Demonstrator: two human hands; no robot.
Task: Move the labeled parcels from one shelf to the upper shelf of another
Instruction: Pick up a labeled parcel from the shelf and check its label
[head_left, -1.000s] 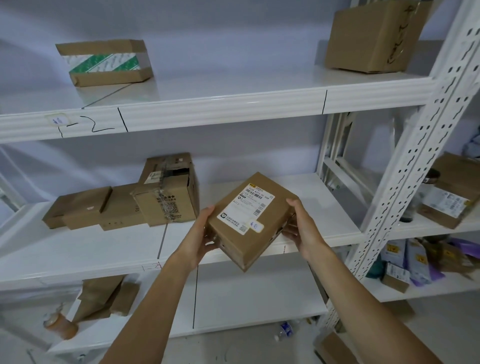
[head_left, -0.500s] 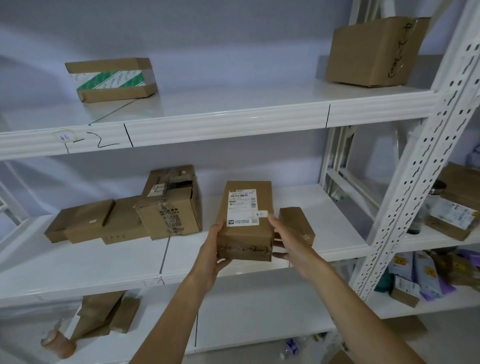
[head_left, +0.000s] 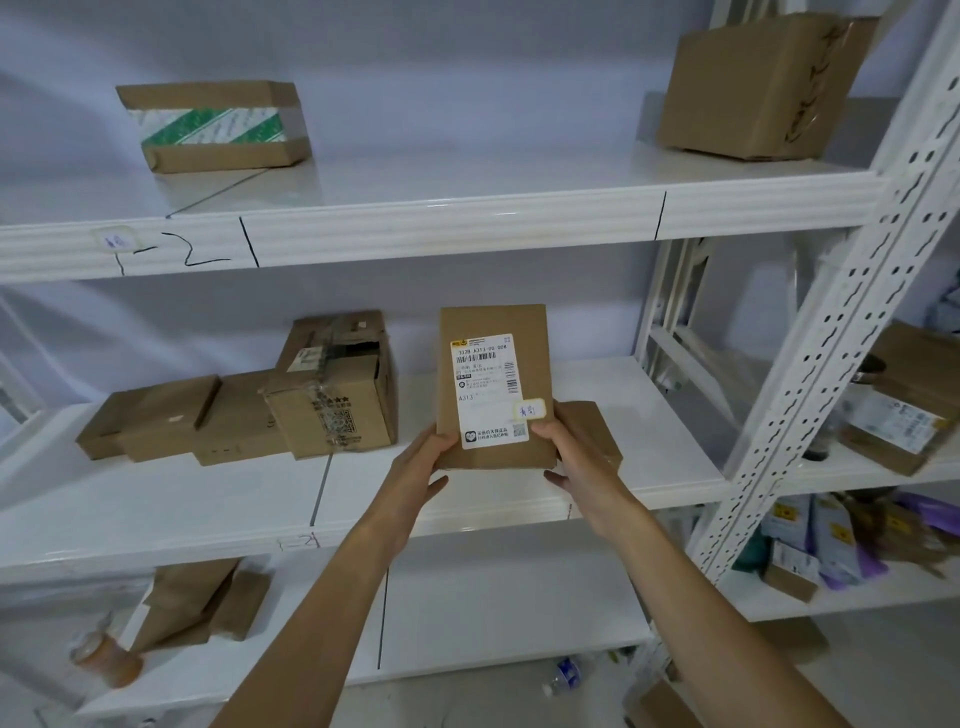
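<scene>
I hold a flat brown labeled parcel upright in front of the middle shelf, its white shipping label facing me. My left hand grips its lower left corner and my right hand grips its lower right edge. A small brown box lies on the middle shelf just behind my right hand. The upper shelf runs above, with a green-striped taped box at its left and a large brown carton at its right.
Several brown boxes sit on the left of the middle shelf. A white perforated upright divides this rack from the neighbouring one, which holds a labeled box and several packets. Boxes and a jar rest on the bottom shelf.
The parcel has turned from a tilted hold to upright, label facing me, and risen slightly in front of the middle shelf. Both hands have shifted to its lower corners. The small box behind has come into view.
</scene>
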